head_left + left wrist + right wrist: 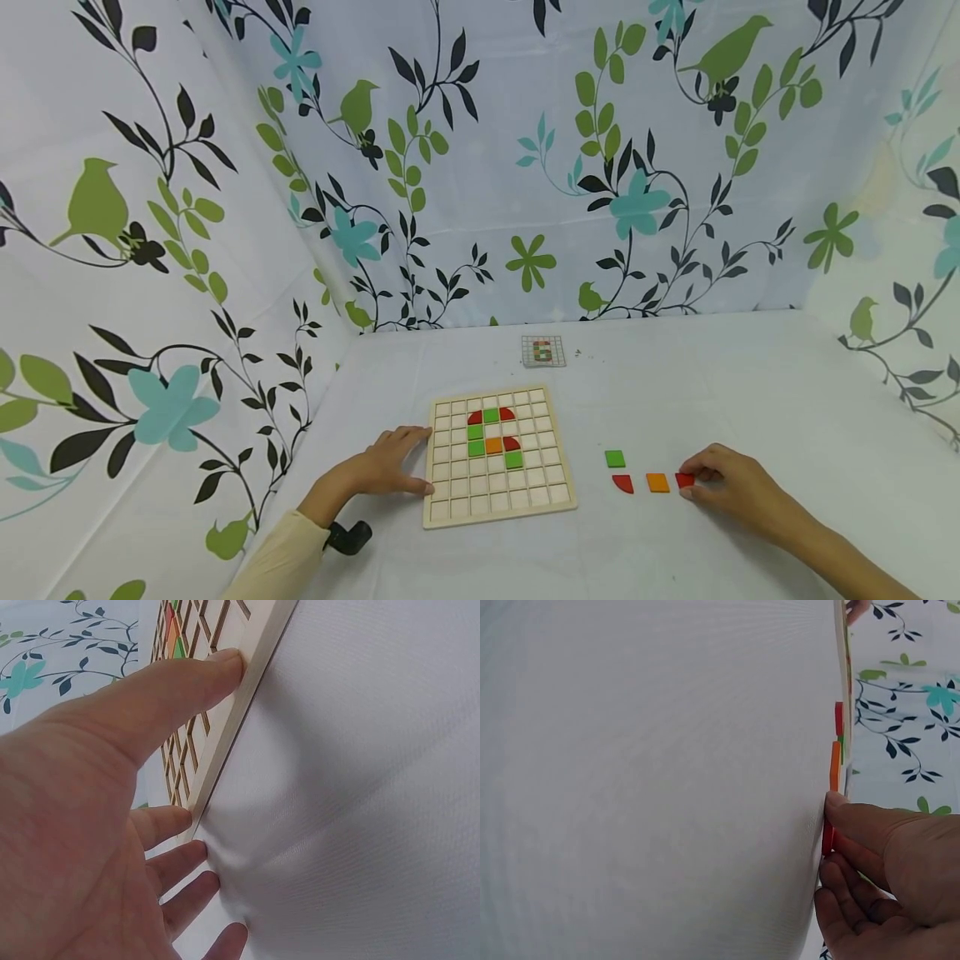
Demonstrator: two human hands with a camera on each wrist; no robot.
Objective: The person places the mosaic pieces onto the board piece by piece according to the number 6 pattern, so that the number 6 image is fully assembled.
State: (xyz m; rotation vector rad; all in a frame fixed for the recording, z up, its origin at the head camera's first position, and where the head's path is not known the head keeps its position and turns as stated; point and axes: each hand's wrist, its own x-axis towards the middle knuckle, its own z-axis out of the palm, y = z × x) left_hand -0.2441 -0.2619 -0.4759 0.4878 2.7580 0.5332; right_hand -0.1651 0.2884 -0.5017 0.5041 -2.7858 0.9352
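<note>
A square wooden grid board (459, 504) lies on the white table, with red, green and orange tiles set in some cells. My left hand (386, 462) rests at its left edge, thumb and fingers spread; in the left wrist view the thumb (225, 667) touches the frame. Right of the board, my right hand (731, 483) pinches a red tile (684, 480) between thumb and fingers, low at the tabletop. Beside it lie an orange square tile (657, 482), a red quarter-round tile (622, 483) and a green square tile (615, 458).
Behind the board lies a small card (543, 351) printed with a coloured grid pattern. Some tiny dark specks sit to its right. A cloth (480, 167) with birds and leaves hangs round the back and sides. A black device (349, 538) is strapped at my left wrist.
</note>
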